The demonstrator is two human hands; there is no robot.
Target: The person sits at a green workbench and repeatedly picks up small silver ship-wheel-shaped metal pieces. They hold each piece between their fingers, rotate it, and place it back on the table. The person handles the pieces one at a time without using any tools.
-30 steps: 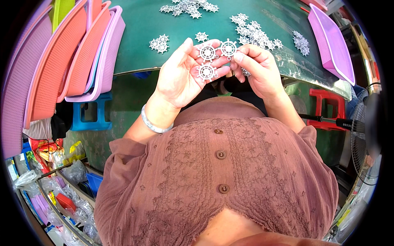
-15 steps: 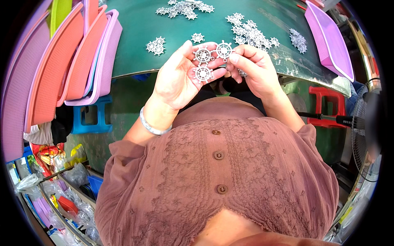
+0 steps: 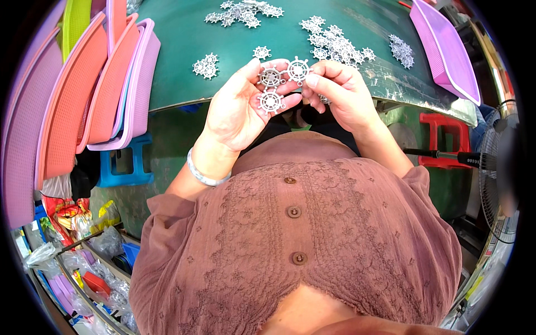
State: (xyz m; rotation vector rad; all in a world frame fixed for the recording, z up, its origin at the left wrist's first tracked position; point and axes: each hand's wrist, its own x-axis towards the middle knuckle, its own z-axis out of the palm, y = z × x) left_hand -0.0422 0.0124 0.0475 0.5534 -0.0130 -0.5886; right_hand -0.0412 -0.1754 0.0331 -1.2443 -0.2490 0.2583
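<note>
Ship's-wheel pcs, silver-grey w/ metallic look, openwork: ring, spokes, stubby knobs, small loop at rim. Left hand point(image 3: 226, 114) palm up, fingers extended and uncurled, bearing an upper wheel point(image 3: 271, 79) and a lower wheel point(image 3: 271, 102), one nearer the body than the other. Right hand point(image 3: 340, 92), thumb and index pinching the edge of a third wheel point(image 3: 297, 70), just right of the upper one. Another pc. point(image 3: 324, 99) shows below the right fingers, mostly hidden; its hold is unclear.

Green table point(image 3: 178, 39), smooth, slightly glossy, scuffed nr right edge. On it: far heap point(image 3: 245, 13), tangled; right heap point(image 3: 338, 46), larger; small left cluster point(image 3: 206, 66); single wheel point(image 3: 261, 52) just beyond the left fingertips; far-right cluster point(image 3: 401, 51), compact, beside a lilac basket point(image 3: 446, 62) w/ sloping plastic walls.

Left side: orange basket point(image 3: 70, 106) and pink-lilac basket point(image 3: 140, 84), perforated plastic, tilted on edge amid others. Below table level: blue stool point(image 3: 131, 167) left, red stool point(image 3: 455, 131) right, both plastic; fan point(image 3: 494, 184) w/ wire guard, far right. Near: brown shirt point(image 3: 346, 234), crinkled cloth w/ dark embroidery, round btns; pale smooth bangle point(image 3: 204, 170) on left wrist.
</note>
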